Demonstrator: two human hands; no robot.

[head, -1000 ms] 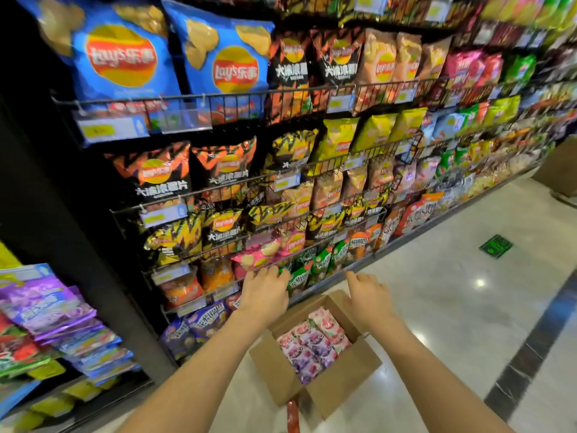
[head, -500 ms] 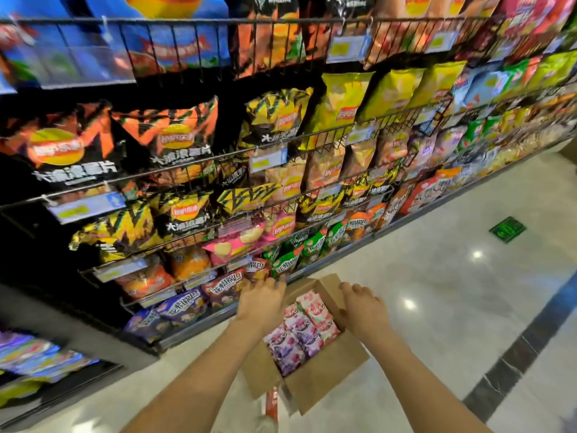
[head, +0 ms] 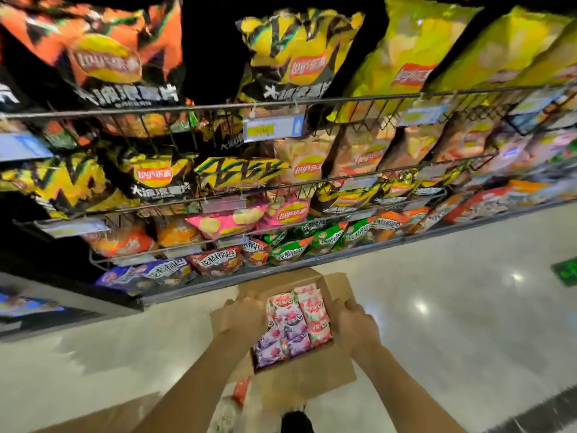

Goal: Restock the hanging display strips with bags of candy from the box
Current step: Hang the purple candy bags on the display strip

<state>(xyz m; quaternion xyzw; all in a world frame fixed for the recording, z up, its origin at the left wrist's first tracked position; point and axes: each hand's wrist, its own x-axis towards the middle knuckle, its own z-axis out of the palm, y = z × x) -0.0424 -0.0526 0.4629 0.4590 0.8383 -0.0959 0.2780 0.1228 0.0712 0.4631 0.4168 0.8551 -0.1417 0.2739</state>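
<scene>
An open cardboard box [head: 335, 284] hangs low over the floor in front of me, flaps folded out. Inside lie several small candy bags [head: 295, 326], pink and red toward the far end, purple toward me. My left hand [head: 246, 317] grips the box's left wall, fingers curled over its edge. My right hand [head: 356, 326] grips the right wall the same way. No hanging display strip shows in this view.
A wire-rack shelf unit [head: 281, 103] packed with chip bags fills the upper half, its base rail [head: 312, 264] just beyond the box. Pale glossy floor [head: 452, 307] spreads to the right, with a green floor sticker [head: 565, 271]. A red item [head: 242, 390] lies under the box.
The box and both hands have sunk lower toward the floor, and my view has dropped and closed in on the lower shelves. Both hands keep their grip on the box walls.
</scene>
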